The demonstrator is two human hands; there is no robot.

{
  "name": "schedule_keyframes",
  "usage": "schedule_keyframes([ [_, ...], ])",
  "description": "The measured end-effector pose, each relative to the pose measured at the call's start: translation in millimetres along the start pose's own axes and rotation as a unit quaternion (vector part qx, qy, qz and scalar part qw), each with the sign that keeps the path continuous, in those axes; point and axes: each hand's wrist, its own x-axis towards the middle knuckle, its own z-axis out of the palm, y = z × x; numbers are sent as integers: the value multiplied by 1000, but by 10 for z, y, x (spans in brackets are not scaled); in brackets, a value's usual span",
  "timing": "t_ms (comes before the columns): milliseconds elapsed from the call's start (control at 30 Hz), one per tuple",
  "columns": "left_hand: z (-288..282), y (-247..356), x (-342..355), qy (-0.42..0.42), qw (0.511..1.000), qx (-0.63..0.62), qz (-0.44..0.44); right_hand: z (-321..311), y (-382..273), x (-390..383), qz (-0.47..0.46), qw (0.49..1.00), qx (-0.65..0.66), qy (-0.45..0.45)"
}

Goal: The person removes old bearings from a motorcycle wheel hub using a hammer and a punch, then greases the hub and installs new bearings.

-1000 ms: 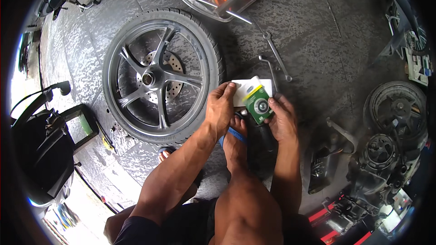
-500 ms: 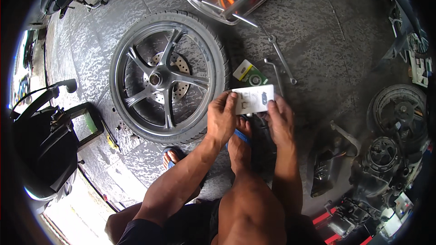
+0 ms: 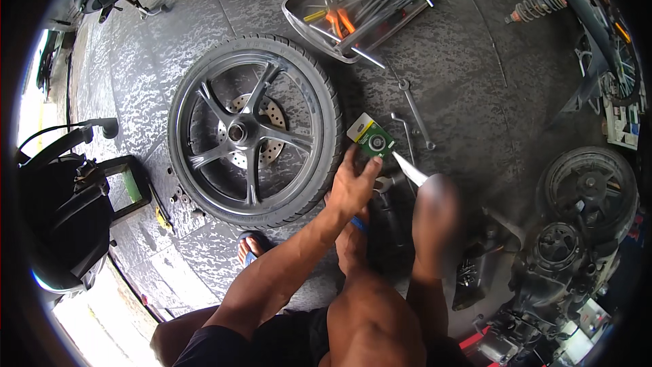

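Note:
A green and yellow blister card (image 3: 377,141) with a round part in it lies on the floor beside the tyre. My left hand (image 3: 353,187) is at its lower edge, fingertips apart and nothing seen between them; whether they touch the card I cannot tell. My right hand (image 3: 436,214), smeared by motion, grips a flat white card (image 3: 410,170) turned nearly edge-on. A motorcycle wheel (image 3: 251,207) with tyre and brake disc lies flat left of my hands. Under and right of my left hand are a large wrench (image 3: 386,194) and a bent wrench (image 3: 409,137).
A tray (image 3: 293,17) with orange-handled pliers (image 3: 338,19) and metal rods sits at the top. A combination wrench (image 3: 415,115) lies below it. A motorcycle (image 3: 61,211) stands at left; a second wheel (image 3: 591,180) and engine parts (image 3: 557,251) are at right.
My left hand has let go of the white card and moved to the green card. My right hand has carried the white card down and right, tilting it. The view has shifted.

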Motion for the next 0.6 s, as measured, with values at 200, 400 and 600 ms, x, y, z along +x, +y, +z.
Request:
schedule_keyframes([
  [200, -234, 143, -51, -151, 965, -201, -79, -6, -73, -12, -253, 934, -191, -166],
  [400, -201, -27, -78, -165, 972, -167, -1, 80, 118, -103, 212, 934, 286, -29],
  [600, -187, -15, -142, -202, 975, -89, 31, 115, 170, 3, 231, 947, 220, -39],
])
